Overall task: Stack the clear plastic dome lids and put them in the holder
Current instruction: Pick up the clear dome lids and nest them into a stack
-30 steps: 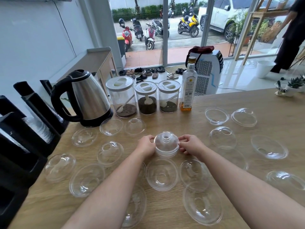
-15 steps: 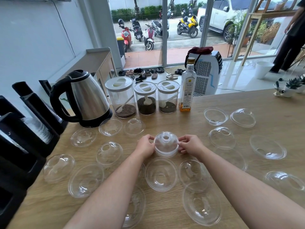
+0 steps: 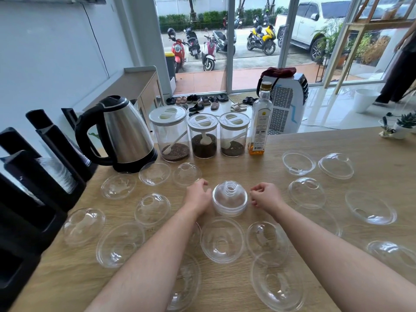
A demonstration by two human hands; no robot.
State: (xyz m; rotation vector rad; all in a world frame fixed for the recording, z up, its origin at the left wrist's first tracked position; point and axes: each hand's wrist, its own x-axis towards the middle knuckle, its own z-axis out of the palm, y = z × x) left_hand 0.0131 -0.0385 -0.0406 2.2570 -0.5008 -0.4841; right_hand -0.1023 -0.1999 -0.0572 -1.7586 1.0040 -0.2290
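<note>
A short stack of clear dome lids (image 3: 229, 200) stands dome-up on the wooden table (image 3: 281, 140), straight in front of me. My left hand (image 3: 198, 197) rests beside its left edge with fingers loosely curled and holds nothing. My right hand (image 3: 265, 197) sits a small gap to the stack's right, also loosely curled and empty. Several loose clear lids lie all around, some dome-up (image 3: 307, 192), some upturned (image 3: 221, 239). The black holder (image 3: 45, 140) stands at the left edge, with a row of clear lids (image 3: 59, 174) in one slot.
At the back of the table stand a steel kettle (image 3: 126, 136), three lidded jars (image 3: 202, 136) and a glass bottle (image 3: 261, 122). A small potted plant (image 3: 403, 127) sits far right. A person (image 3: 400, 64) stands beyond the table at the right.
Both hands have let go of the lid stack and drawn slightly outward from it. The stack has stayed in place. The person at the right has moved farther right.
</note>
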